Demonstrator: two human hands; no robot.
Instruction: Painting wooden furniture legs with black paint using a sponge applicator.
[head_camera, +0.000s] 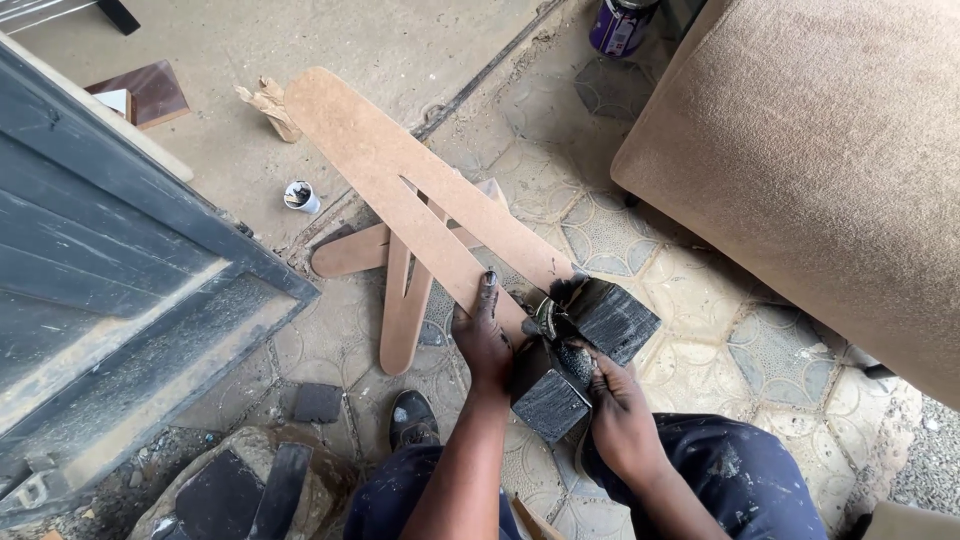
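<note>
My left hand (481, 335) presses flat on a long brown fibreboard cut-out (400, 165), its fingertips stained black. The board's near end is painted black (610, 315), and a black-painted block (545, 400) sits below it. My right hand (615, 405) grips a paint brush (560, 340) whose bristles touch the board at the edge of the black area. Two more brown board pieces (405, 310) lie crossed under the long one.
A dark metal door (120, 260) stands at the left. A beige upholstered cushion (830, 150) fills the right. A small white cup (300, 197) and a purple can (620, 25) sit on the floor. Stones and dark offcuts (240, 490) lie near my shoe (412, 420).
</note>
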